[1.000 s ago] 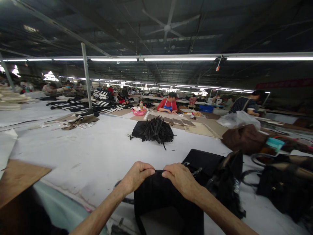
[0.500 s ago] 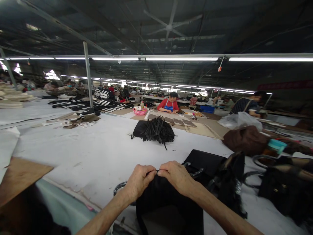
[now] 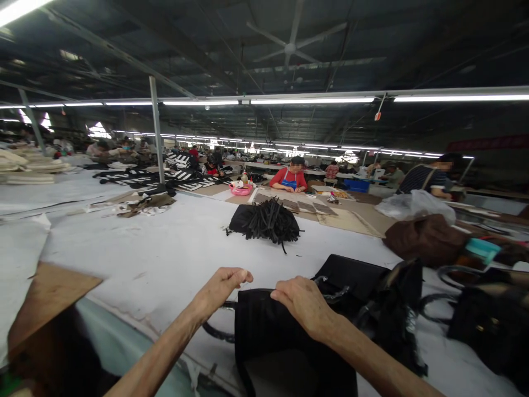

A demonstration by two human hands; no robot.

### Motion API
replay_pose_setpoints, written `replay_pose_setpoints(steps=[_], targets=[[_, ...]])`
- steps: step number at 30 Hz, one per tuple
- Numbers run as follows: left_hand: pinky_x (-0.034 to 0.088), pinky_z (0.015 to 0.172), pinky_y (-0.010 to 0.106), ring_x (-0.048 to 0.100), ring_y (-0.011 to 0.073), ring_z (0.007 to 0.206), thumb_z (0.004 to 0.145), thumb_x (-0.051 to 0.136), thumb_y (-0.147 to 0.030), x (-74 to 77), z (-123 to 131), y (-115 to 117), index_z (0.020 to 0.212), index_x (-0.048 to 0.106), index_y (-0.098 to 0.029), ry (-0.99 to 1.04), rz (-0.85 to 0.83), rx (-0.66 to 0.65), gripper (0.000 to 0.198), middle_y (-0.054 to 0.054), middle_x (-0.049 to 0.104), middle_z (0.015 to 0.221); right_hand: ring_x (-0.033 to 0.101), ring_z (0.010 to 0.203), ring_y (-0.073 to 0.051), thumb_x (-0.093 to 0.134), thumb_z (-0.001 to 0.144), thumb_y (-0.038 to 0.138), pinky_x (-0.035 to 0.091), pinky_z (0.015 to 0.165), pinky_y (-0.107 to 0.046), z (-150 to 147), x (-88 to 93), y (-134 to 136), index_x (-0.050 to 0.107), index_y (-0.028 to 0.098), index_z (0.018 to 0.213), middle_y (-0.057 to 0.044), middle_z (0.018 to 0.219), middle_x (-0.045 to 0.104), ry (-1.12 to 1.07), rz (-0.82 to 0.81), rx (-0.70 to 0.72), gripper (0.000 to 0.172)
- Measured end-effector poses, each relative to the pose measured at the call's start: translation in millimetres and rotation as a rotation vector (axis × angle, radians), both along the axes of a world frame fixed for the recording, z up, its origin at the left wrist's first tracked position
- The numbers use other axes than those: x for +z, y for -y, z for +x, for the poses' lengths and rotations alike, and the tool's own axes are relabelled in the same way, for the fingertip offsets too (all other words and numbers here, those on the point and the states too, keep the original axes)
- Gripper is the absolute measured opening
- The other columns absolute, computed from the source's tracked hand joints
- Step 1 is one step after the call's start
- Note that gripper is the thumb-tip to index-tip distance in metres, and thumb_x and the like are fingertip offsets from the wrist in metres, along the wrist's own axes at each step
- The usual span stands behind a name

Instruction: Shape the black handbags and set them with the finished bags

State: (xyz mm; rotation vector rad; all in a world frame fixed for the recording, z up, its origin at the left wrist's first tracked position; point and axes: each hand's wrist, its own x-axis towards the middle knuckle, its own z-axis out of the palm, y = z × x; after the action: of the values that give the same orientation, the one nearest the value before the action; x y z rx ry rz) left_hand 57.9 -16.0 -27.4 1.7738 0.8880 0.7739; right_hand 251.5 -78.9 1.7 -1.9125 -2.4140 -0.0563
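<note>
A black handbag [image 3: 285,347] stands in front of me at the table's near edge, with a loop handle [image 3: 218,331] sticking out on its left side. My right hand [image 3: 308,303] is closed on the bag's top edge, thumb on the near side. Just above and left of that edge, apart from the bag, is my left hand [image 3: 227,281]. Its thumb and forefinger are pressed together; whatever they may hold is too small to make out. To the right of the bag lie more black bags [image 3: 384,298], some with plastic-wrapped handles.
A pile of black strips [image 3: 270,220] lies mid-table on the white tabletop [image 3: 165,259]. Further right are a brown bundle [image 3: 427,237], clear plastic [image 3: 417,204] and another black bag [image 3: 487,314]. A co-worker in red [image 3: 289,177] sits across the table. Brown board [image 3: 49,298] lies at the left.
My left hand has come away from the bag's top edge, moving left and slightly up, apart from my right hand. The right hand stays on the edge. The view has shifted slightly.
</note>
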Motion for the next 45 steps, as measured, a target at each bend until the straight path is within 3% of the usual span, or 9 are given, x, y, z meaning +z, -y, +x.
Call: replay_pose_setpoints(steps=[5,9,18,22,29,31,36,41,45], targets=[[0.032,0.055,0.022,0.039,0.0096,0.057,0.074,0.049,-0.044,-2.0,0,5,0.072,0.063,-0.011,-0.03,-0.043,-0.066,0.036,-0.002,0.051,0.059,0.059,0.068,-0.016,0.032,0.089,0.036,0.033,0.061,-0.024,-2,1.9,3,0.063,0.019,0.07,-0.004,0.071,0.067,0.007,0.009,-0.008,0.04],[0.032,0.054,0.021,0.041,0.0101,0.058,0.067,0.057,-0.034,-6.0,12,12,0.071,0.063,-0.011,-0.003,-0.056,-0.016,0.024,-0.002,0.05,0.06,0.059,0.068,-0.017,0.033,0.088,0.036,0.034,0.06,-0.025,-2,0.1,2,0.063,0.019,0.07,-0.004,0.07,0.067,0.009,0.021,-0.018,0.039],[0.035,0.061,0.021,0.048,0.0112,0.065,0.079,0.04,-0.021,-6.1,18,21,0.066,0.06,-0.016,-0.184,0.416,0.037,0.025,0.0,0.052,0.07,0.059,0.067,-0.017,0.03,0.089,0.036,0.033,0.06,-0.025,-1,-2.5,3,0.063,0.019,0.07,-0.004,0.07,0.067,0.046,0.047,0.002,0.041],[0.036,0.063,0.021,0.049,0.0123,0.068,0.08,0.045,-0.028,-4.2,21,19,0.086,0.061,-0.02,-0.28,0.49,-0.002,0.019,0.0,0.056,0.073,0.059,0.065,-0.016,0.031,0.089,0.036,0.032,0.058,-0.025,-1,-4.2,3,0.062,0.02,0.069,-0.003,0.069,0.067,0.071,0.067,0.026,0.04],[0.03,0.053,0.018,0.043,0.0084,0.054,0.081,0.043,-0.032,-0.8,32,15,0.059,0.058,-0.015,-0.356,0.489,-0.186,0.031,-0.003,0.051,0.058,0.055,0.056,-0.013,0.03,0.089,0.032,0.028,0.052,-0.024,11,-11.8,7,0.058,0.02,0.066,0.0,0.064,0.064,0.115,0.099,0.221,0.038],[0.029,0.052,0.019,0.042,0.0082,0.052,0.081,0.041,-0.03,3.5,32,18,0.056,0.056,-0.015,-0.389,0.527,-0.157,0.033,-0.003,0.05,0.055,0.055,0.057,-0.012,0.032,0.088,0.035,0.029,0.053,-0.023,18,-8.2,5,0.057,0.02,0.068,0.001,0.065,0.064,0.098,0.096,0.245,0.036],[0.024,0.049,0.022,0.038,0.0089,0.047,0.082,0.036,-0.029,11.3,26,31,0.05,0.048,-0.015,-0.563,0.586,0.072,0.037,-0.002,0.046,0.048,0.059,0.068,-0.015,0.029,0.09,0.037,0.034,0.06,-0.023,35,2.8,-9,0.057,0.019,0.076,-0.004,0.073,0.066,0.096,0.078,0.11,0.036],[0.026,0.052,0.023,0.043,0.0105,0.049,0.085,0.029,-0.03,-3.6,19,44,0.052,0.044,-0.017,-0.625,0.565,0.197,0.039,0.0,0.051,0.053,0.061,0.066,-0.018,0.03,0.09,0.031,0.035,0.056,-0.024,31,-15.9,-12,0.054,0.019,0.084,-0.006,0.07,0.065,0.108,0.075,-0.024,0.027],[0.028,0.055,0.023,0.048,0.0117,0.054,0.087,0.025,-0.032,-13.8,16,50,0.055,0.045,-0.017,-0.619,0.583,0.189,0.04,0.002,0.054,0.057,0.061,0.067,-0.02,0.032,0.089,0.029,0.036,0.057,-0.025,30,-27.3,-7,0.051,0.02,0.088,-0.005,0.071,0.065,0.124,0.117,0.032,0.021]])
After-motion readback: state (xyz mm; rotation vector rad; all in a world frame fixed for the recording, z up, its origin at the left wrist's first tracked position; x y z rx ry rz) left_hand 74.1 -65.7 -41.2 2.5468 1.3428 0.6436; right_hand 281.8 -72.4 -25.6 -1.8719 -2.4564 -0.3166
